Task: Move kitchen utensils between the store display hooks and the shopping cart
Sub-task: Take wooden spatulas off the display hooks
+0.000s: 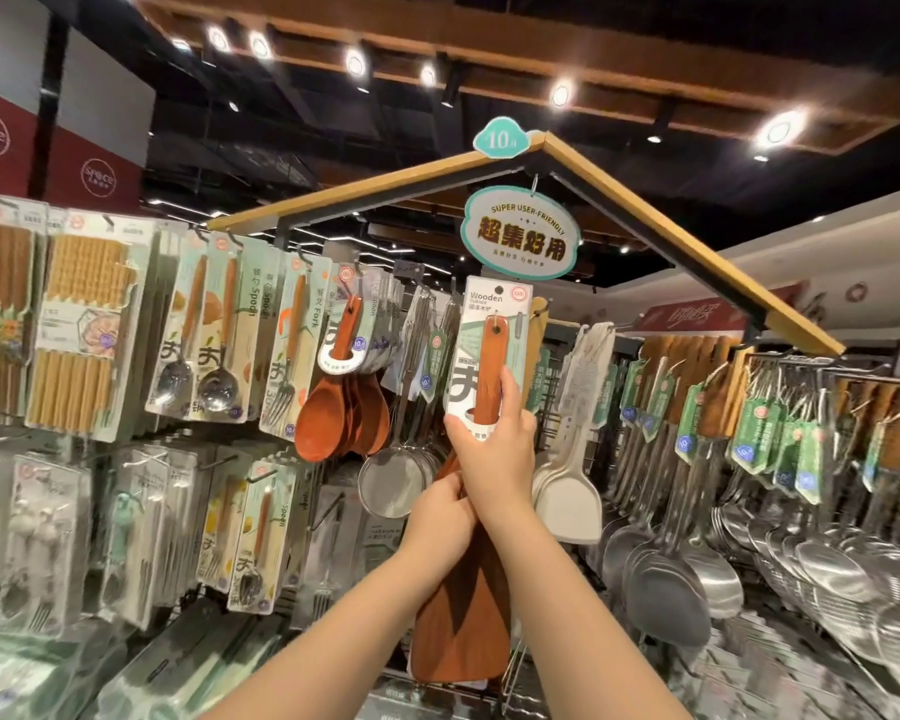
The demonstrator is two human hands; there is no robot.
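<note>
Just below the oval sign [520,233], a wooden turner [461,615] is gripped at the handle by the right hand [494,449], lower down by the left hand [437,519].

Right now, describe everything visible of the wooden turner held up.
The wooden turner is reddish-brown, with a flat broad blade at the bottom and a holed handle inside a white-green card sleeve printed "Wooden". It stands nearly upright. The right hand grips the sleeve's lower end; the left hand holds the shaft beneath.
</note>
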